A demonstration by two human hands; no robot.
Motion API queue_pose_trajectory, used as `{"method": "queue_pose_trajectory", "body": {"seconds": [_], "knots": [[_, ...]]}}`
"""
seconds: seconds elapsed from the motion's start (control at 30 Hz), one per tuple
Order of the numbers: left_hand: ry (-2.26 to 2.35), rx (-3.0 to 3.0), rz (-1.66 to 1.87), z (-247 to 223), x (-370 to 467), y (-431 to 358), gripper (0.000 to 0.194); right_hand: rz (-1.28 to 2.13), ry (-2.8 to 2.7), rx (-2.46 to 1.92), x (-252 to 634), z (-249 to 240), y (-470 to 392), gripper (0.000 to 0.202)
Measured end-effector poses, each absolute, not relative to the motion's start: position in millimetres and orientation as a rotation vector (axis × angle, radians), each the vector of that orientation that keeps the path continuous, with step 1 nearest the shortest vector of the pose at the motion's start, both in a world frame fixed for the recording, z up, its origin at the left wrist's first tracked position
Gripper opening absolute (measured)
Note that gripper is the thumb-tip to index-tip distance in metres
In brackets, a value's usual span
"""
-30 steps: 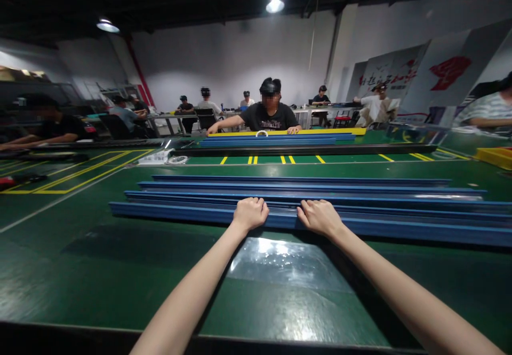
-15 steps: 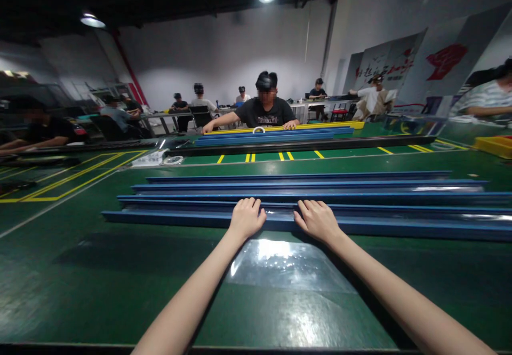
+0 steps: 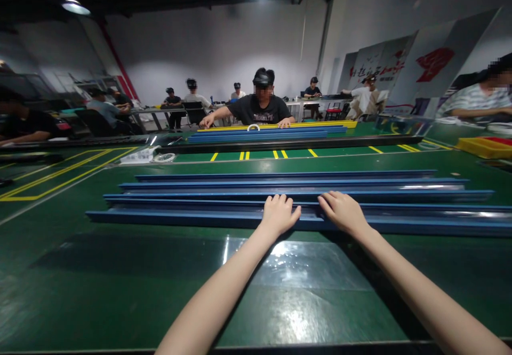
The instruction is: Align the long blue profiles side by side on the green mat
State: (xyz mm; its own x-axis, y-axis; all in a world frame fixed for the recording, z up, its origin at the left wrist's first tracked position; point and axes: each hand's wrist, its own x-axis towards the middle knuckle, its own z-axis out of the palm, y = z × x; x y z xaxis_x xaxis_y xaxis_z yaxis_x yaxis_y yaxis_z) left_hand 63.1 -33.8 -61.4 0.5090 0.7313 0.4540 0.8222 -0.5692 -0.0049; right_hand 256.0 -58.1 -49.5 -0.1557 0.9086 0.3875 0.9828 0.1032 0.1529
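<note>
Several long blue channel-shaped profiles lie side by side across the green table. On the nearest blue profile [image 3: 172, 218] are both of my hands, close together near its middle. My left hand [image 3: 279, 213] has its fingers bent over the far edge and its thumb pointing right. A short gap away, my right hand [image 3: 344, 213] curls over the same profile, thumb side towards the left. Its fingertips are partly hidden in the channel. Behind it run further blue profiles [image 3: 192, 188], which my hands do not hold. Under my forearms lies a clear plastic sheet [image 3: 312, 269].
Across the green table [image 3: 96, 301], a co-worker [image 3: 262, 107] has both hands at a yellow profile [image 3: 344, 125], with blue and black profiles [image 3: 360, 143] before it. A white box [image 3: 138, 156] and a tape roll [image 3: 165, 157] lie left; a yellow tray [image 3: 480, 148] stands right.
Both my hands have slid to the right along the nearest profile, and the gap between them has narrowed. The view has shifted slightly to the right.
</note>
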Motion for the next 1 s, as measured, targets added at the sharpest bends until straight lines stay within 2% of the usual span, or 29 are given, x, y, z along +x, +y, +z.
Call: {"method": "queue_pose_trajectory", "body": {"seconds": [0.13,0.3,0.73,1.0], "knots": [[-1.340,-2.504,-0.624,-66.6,66.1,-31.5,0.035,-0.500,-1.964,-2.051,308.9,-54.8,-63.7,0.042],[-1.362,-2.501,-0.631,-65.3,63.0,-29.1,0.032,-0.320,-2.022,-1.967,337.8,-64.2,-71.4,0.041],[-1.359,-2.480,-0.561,-61.7,59.9,-29.9,0.029,-0.457,-2.018,-2.007,318.0,-65.4,-75.9,0.039],[-1.335,-2.448,-0.536,-61.7,30.7,-25.4,0.028,-0.456,-2.037,-1.999,285.4,-61.2,-71.4,0.040]]}}
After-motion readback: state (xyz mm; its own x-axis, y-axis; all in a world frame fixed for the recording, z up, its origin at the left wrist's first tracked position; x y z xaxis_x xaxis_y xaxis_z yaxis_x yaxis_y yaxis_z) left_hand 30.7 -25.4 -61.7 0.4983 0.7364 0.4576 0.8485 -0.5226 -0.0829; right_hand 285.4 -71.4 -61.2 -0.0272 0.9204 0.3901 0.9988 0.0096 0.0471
